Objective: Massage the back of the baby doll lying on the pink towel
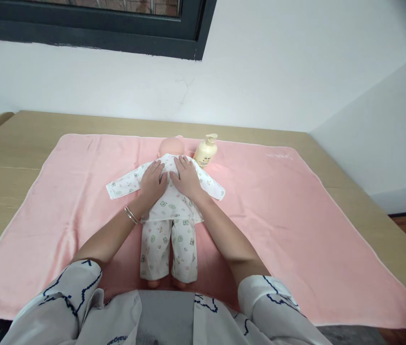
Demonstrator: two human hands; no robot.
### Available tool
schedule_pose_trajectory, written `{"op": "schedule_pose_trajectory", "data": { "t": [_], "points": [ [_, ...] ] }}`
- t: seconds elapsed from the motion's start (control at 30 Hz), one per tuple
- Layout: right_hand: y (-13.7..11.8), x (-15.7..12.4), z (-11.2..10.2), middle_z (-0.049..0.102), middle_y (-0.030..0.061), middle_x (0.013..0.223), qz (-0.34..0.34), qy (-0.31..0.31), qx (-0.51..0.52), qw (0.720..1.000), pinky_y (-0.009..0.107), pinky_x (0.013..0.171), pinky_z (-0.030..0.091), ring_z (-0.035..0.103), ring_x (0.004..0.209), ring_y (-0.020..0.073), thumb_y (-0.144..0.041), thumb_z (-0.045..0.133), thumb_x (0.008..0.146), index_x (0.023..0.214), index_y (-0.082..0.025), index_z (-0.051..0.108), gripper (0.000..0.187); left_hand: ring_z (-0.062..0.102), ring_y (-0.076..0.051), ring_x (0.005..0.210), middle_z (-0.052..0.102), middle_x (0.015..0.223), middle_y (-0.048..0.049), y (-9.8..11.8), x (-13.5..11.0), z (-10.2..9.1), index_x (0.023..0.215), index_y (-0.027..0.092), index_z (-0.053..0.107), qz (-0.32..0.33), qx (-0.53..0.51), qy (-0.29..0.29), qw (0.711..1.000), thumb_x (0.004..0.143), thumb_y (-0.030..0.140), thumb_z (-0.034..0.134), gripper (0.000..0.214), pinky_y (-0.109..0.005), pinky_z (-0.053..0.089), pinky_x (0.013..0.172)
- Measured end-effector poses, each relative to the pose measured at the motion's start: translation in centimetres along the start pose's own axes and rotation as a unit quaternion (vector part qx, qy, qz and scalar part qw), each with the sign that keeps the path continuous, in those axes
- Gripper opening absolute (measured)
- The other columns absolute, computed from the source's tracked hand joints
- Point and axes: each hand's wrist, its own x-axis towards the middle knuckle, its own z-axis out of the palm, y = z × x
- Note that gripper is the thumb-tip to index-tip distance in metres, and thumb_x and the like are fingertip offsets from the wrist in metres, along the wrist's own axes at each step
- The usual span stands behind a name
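Note:
A baby doll in a white printed top and trousers lies on a pink blanket, its bald head away from me and its feet towards me. The face does not show. My left hand rests flat on the left side of the doll's upper body, fingers stretched out. On the other side my right hand lies flat in the same way, its thumb near the left one. Both sleeves of the doll's top spread outwards. Just beyond my right hand stands a cream pump bottle, close to the doll's head.
The pink blanket covers much of a light wooden table and has some creases. A white wall rises behind the table's far edge, with a dark window frame at the upper left.

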Motion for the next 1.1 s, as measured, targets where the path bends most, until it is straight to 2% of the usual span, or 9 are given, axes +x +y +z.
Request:
{"op": "schedule_pose_trajectory", "data": {
  "t": [0.17,0.37,0.43,0.53,0.67,0.73,0.83,1.0,1.1],
  "points": [
    [-0.4,-0.6,-0.4,0.030,0.0207,0.159,-0.001,0.034,0.009,0.999,0.052,0.122,0.019,0.025,0.149,0.0310,-0.036,0.044,0.097,0.149,-0.007,0.038,0.060,0.038,-0.030,0.144,0.050,0.147,-0.0175,-0.9,0.0,0.3,0.136,0.011,0.052,-0.017,-0.045,-0.024,0.999,0.099,0.039,0.036,0.049,-0.056,0.031,0.120],
    [-2.1,-1.6,-1.1,0.023,0.0163,0.162,-0.048,0.130,-0.004,0.990,0.054,0.123,0.013,0.013,0.153,0.0271,-0.032,0.045,0.094,0.147,-0.010,0.041,0.057,0.034,-0.029,0.146,0.045,0.150,-0.0209,-0.6,-0.7,-0.1,0.143,0.010,0.043,-0.034,-0.088,0.005,0.996,0.102,0.048,0.024,0.059,-0.055,0.028,0.121],
    [-2.4,-1.8,-1.0,0.027,0.0155,0.161,-0.062,0.106,-0.009,0.992,0.055,0.123,0.012,0.015,0.153,0.0271,-0.030,0.044,0.094,0.145,-0.011,0.044,0.054,0.034,-0.028,0.146,0.044,0.151,-0.0205,-0.4,-1.0,-0.3,0.145,0.011,0.039,-0.038,-0.100,0.019,0.994,0.102,0.049,0.022,0.060,-0.053,0.028,0.122],
    [-2.5,-1.9,-0.7,0.040,0.0137,0.155,-0.068,0.052,-0.001,0.996,0.056,0.123,0.012,0.027,0.149,0.0273,-0.029,0.045,0.095,0.140,-0.013,0.052,0.048,0.035,-0.027,0.146,0.043,0.150,-0.0207,-0.4,-1.2,-0.4,0.146,0.011,0.037,-0.043,-0.111,0.029,0.992,0.103,0.049,0.023,0.059,-0.051,0.029,0.121],
    [-2.4,-2.0,-0.7,0.036,0.0139,0.157,-0.063,0.101,0.009,0.993,0.054,0.124,0.014,0.026,0.150,0.0249,-0.031,0.043,0.096,0.137,-0.014,0.054,0.046,0.035,-0.028,0.145,0.044,0.149,-0.0212,-0.4,-1.5,-0.4,0.146,0.011,0.037,-0.032,-0.111,0.032,0.993,0.103,0.048,0.023,0.058,-0.052,0.030,0.120],
    [-2.4,-2.0,-0.6,0.034,0.0132,0.158,-0.064,0.092,-0.003,0.994,0.056,0.123,0.015,0.023,0.151,0.0263,-0.030,0.043,0.096,0.139,-0.015,0.052,0.046,0.036,-0.029,0.145,0.045,0.149,-0.0212,-0.5,-1.5,-0.3,0.145,0.011,0.037,-0.034,-0.107,0.030,0.993,0.103,0.048,0.022,0.058,-0.054,0.030,0.120],
    [-2.4,-2.0,-0.5,0.041,0.0134,0.154,-0.065,0.050,-0.016,0.997,0.057,0.122,0.018,0.028,0.148,0.0298,-0.030,0.045,0.096,0.138,-0.015,0.054,0.045,0.036,-0.029,0.145,0.045,0.149,-0.0213,-0.8,-1.6,0.0,0.144,0.011,0.039,-0.040,-0.100,0.031,0.994,0.103,0.049,0.022,0.059,-0.054,0.030,0.120],
    [-2.6,-2.0,-0.4,0.038,0.0144,0.156,-0.066,0.091,-0.020,0.993,0.053,0.123,0.019,0.029,0.148,0.0285,-0.029,0.043,0.098,0.138,-0.011,0.054,0.045,0.036,-0.028,0.145,0.046,0.148,-0.0204,-0.7,-1.3,-0.3,0.143,0.012,0.041,-0.025,-0.100,0.034,0.994,0.103,0.049,0.024,0.057,-0.053,0.030,0.120],
    [-2.3,-1.7,-1.0,0.038,0.0103,0.157,-0.097,0.012,-0.037,0.995,0.055,0.123,0.020,0.027,0.149,0.0303,-0.028,0.043,0.098,0.141,-0.017,0.051,0.045,0.038,-0.027,0.144,0.046,0.149,-0.0182,0.6,-0.8,-1.4,0.142,0.014,0.042,-0.032,-0.129,0.042,0.990,0.102,0.051,0.025,0.058,-0.051,0.030,0.121]
  ]
}}
